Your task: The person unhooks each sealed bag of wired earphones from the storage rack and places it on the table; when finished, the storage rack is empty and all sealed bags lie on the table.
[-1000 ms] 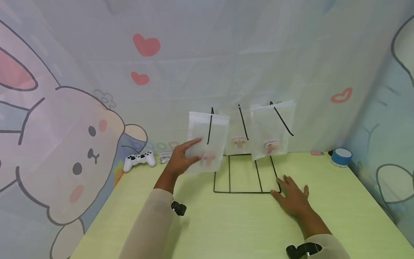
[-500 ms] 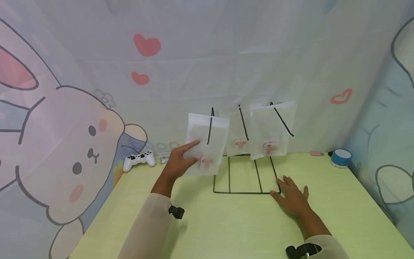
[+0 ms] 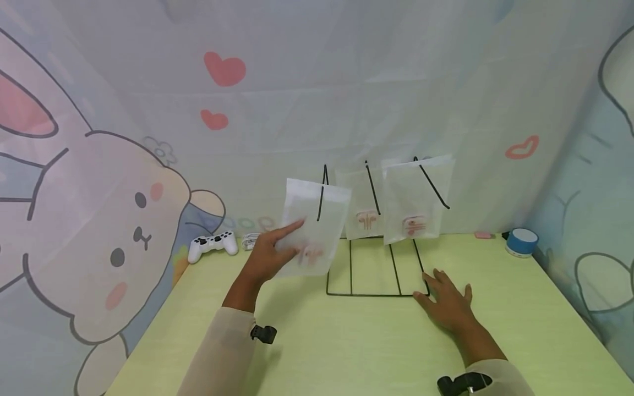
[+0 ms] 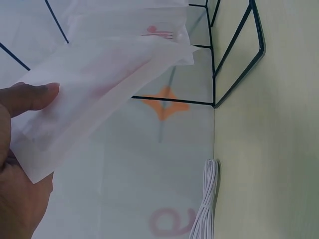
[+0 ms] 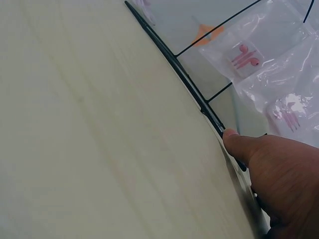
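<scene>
My left hand (image 3: 264, 256) holds a translucent white pouch (image 3: 333, 231) by its left side, thumb on the face towards me. Pinkish printed earphones show faintly through its lower part. A black prong of the wire rack (image 3: 371, 295) crosses the front of this pouch; whether it passes through the pouch I cannot tell. In the left wrist view the pouch (image 4: 99, 84) tilts, and the fingers behind it are mostly hidden. At the rack's front right corner, my right hand (image 3: 448, 302) grips the base wire. Its thumb (image 5: 239, 144) presses on the bar in the right wrist view.
Two more pouches hang on the rack, a middle one (image 3: 359, 206) and a right one (image 3: 411, 198). Behind on the left lie a white game controller (image 3: 214, 245) and a coiled white cable (image 3: 251, 241). A blue-lidded round tub (image 3: 522, 242) and a pink block (image 3: 483, 234) are at the back right.
My left hand has drawn the pouch down and slightly left, towards me, so its top edge sits lower on the prong. The right hand has stayed on the rack corner.
</scene>
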Action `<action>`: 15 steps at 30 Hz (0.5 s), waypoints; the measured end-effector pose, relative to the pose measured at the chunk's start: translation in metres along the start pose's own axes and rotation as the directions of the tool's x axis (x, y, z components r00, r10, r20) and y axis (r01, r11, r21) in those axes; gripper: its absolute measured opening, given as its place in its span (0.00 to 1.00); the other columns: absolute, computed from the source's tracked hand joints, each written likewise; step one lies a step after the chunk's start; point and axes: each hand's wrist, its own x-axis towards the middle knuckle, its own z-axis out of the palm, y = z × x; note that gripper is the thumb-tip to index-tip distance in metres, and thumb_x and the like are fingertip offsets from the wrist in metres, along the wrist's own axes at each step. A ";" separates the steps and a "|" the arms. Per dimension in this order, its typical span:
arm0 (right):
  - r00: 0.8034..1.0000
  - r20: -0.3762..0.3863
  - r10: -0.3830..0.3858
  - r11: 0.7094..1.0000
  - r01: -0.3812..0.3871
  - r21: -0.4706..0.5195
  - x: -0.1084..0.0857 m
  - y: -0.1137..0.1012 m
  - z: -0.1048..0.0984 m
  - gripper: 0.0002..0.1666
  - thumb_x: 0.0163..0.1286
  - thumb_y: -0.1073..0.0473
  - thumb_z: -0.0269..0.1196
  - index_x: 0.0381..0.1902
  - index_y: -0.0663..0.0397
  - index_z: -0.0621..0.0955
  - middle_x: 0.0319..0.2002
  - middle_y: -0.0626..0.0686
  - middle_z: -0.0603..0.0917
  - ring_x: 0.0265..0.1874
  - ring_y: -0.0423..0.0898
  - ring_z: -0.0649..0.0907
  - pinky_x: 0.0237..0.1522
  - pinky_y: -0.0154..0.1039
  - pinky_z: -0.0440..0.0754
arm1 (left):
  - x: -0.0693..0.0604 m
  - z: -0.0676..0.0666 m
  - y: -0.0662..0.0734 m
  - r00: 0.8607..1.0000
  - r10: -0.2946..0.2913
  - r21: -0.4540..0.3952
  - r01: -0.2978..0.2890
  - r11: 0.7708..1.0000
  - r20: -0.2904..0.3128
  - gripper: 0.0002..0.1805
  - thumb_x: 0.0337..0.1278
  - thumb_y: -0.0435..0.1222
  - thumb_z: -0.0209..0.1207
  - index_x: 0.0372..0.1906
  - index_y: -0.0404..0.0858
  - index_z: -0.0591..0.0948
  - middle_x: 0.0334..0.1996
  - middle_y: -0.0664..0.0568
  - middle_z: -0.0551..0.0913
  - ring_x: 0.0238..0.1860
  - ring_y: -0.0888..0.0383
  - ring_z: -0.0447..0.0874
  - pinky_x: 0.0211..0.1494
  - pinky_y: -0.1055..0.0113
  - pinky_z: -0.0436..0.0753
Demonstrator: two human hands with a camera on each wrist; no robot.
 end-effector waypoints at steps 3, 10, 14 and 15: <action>1.000 -0.001 0.000 1.000 0.000 0.001 0.000 0.000 0.000 0.47 0.83 0.33 0.58 0.83 0.59 0.68 0.85 0.72 0.59 0.85 0.74 0.57 0.74 0.89 0.36 | -0.005 -0.001 0.001 1.000 0.018 0.005 -0.018 1.000 0.004 0.37 0.65 0.26 0.70 0.76 0.53 0.81 0.73 0.42 0.82 0.69 0.46 0.84 0.68 0.44 0.85; 1.000 0.001 0.006 1.000 -0.006 0.021 -0.001 0.001 0.001 0.47 0.82 0.32 0.59 0.84 0.58 0.68 0.85 0.72 0.58 0.85 0.74 0.56 0.74 0.89 0.35 | -0.018 -0.002 0.004 0.998 0.056 0.024 -0.056 0.998 0.026 0.36 0.67 0.25 0.69 0.77 0.52 0.80 0.74 0.45 0.82 0.67 0.49 0.84 0.62 0.55 0.85; 1.000 -0.004 0.005 1.000 -0.005 0.020 -0.001 0.001 0.002 0.47 0.83 0.32 0.59 0.84 0.58 0.68 0.85 0.71 0.58 0.86 0.74 0.56 0.74 0.89 0.34 | -0.025 -0.002 0.004 0.995 0.099 0.049 -0.100 0.994 0.021 0.37 0.68 0.25 0.69 0.78 0.51 0.79 0.73 0.44 0.82 0.73 0.47 0.82 0.67 0.52 0.86; 1.000 -0.008 0.003 1.000 -0.002 0.017 -0.001 0.001 0.001 0.47 0.82 0.32 0.59 0.84 0.58 0.68 0.85 0.71 0.59 0.85 0.74 0.56 0.74 0.89 0.35 | -0.026 -0.003 0.004 0.994 0.109 0.053 -0.110 0.993 0.018 0.37 0.67 0.25 0.70 0.78 0.51 0.79 0.73 0.44 0.83 0.74 0.47 0.81 0.68 0.53 0.86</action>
